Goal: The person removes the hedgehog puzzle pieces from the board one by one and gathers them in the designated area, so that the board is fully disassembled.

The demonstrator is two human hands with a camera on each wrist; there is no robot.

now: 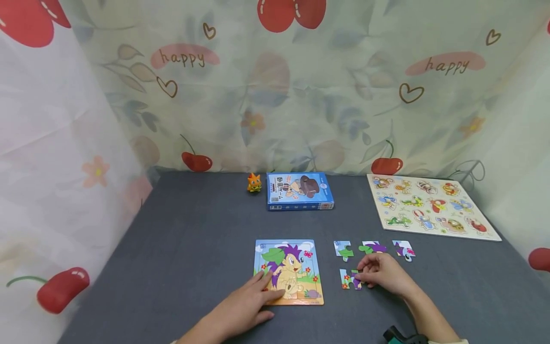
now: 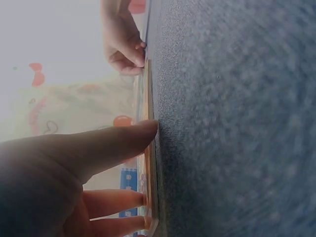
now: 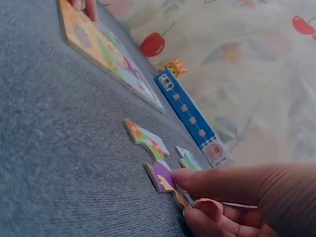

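Note:
My left hand (image 1: 240, 308) rests with extended fingers on the lower left of a hedgehog picture puzzle board (image 1: 317, 267). Its thumb lies at the board's near edge in the left wrist view. To the right, my right hand (image 1: 384, 272) pinches a purple-and-tan jigsaw piece (image 3: 163, 177) between thumb and fingers, low over the table. That piece sits against a jigsaw piece with red flowers (image 1: 345, 279). Behind them lie a green-leaf jigsaw piece (image 1: 342, 248), a purple-and-green one (image 1: 374, 247) partly behind my right hand, and one with a pink butterfly (image 1: 403, 248).
A blue box (image 1: 300, 192) lies at the back of the dark table (image 1: 193, 229), with a small orange figurine (image 1: 254, 183) to its left. On the back right is a white board of insect pictures (image 1: 434, 205). Printed curtains (image 1: 301, 95) enclose the back and sides.

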